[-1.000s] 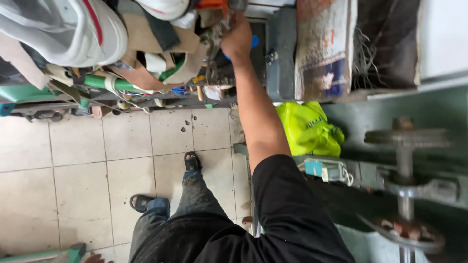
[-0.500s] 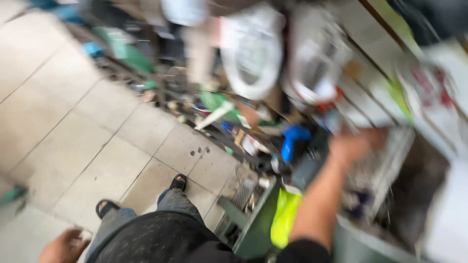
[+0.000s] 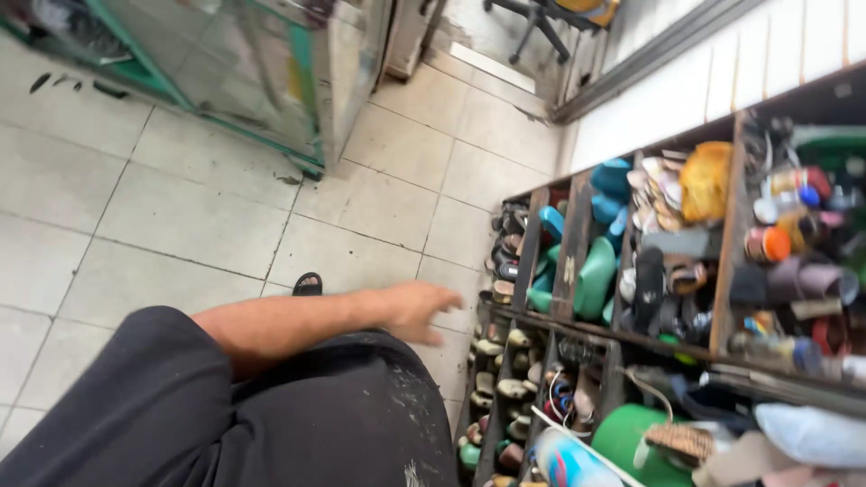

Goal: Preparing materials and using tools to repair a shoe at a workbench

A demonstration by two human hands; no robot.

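The right hand (image 3: 417,308) reaches across the person's dark-trousered lap toward the right of the frame. It hangs loosely open, fingers stretched forward and a little spread, with nothing in it. It touches nothing. It hovers just left of the wooden compartment rack (image 3: 532,236) that fills the right side of the picture. The left hand is out of sight.

Nearest to the fingertips are the rack's narrow left-hand slots, packed with small dark and tan heel-like pieces (image 3: 494,359). They all lie in their slots, undisturbed as far as the view shows. Further right, other compartments hold teal moulded pieces (image 3: 595,271), a yellow bag (image 3: 705,179), an orange-lidded jar (image 3: 767,243) and assorted bottles too crowded to tell apart. A green round container (image 3: 631,437) sits at the lower right.

So far nothing has been picked out: the hand is empty and short of the slots.

Below the forearm a sandalled foot (image 3: 307,284) rests on the pale tiled floor (image 3: 180,216). A green-framed glass cabinet (image 3: 271,72) stands at the upper left.
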